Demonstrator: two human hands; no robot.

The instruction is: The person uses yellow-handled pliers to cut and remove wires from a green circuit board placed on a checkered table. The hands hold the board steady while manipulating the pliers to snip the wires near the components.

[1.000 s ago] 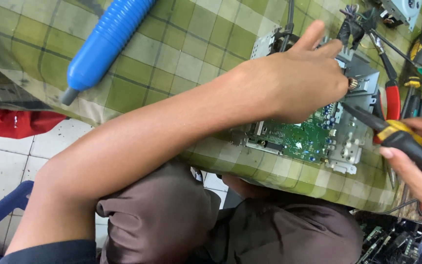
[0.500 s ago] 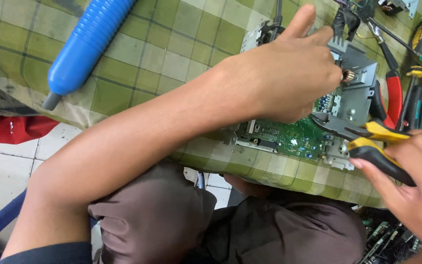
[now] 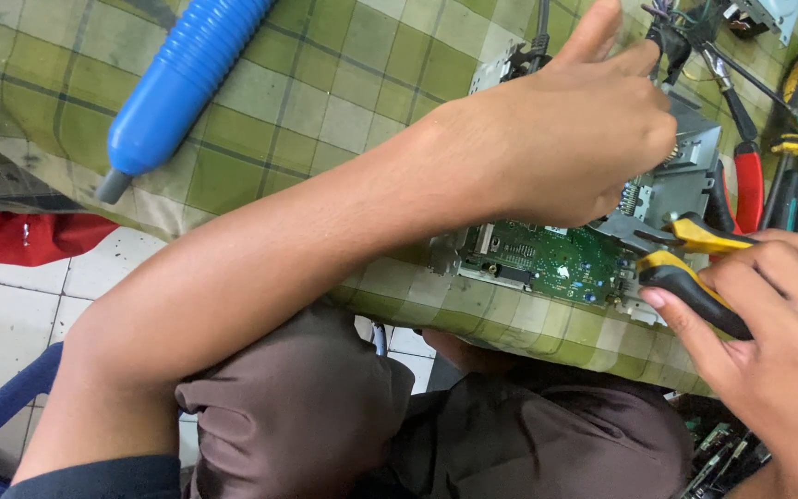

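Green-and-yellow checked cloth covers the table, with white floor tiles below its edge and a strip of red fabric at the left.

We count one green circuit board sitting in one grey metal chassis at the near edge of the cloth, one blue ribbed tube-shaped tool lying well apart at the upper left, and one pair of yellow-and-black pliers. At the far right several hand tools crowd together, among them one red-handled pair; we cannot count the rest, as the frame cuts them off.

Our left hand rests curled on top of the chassis, index finger stretched upward, covering much of it; what the fingers press underneath is hidden. Our right hand is wrapped around the pliers' handles, holding them, their nose touching the metal bracket just beside the board.

A small white label on the board is too small to make out. Brown trousers fill the bottom.
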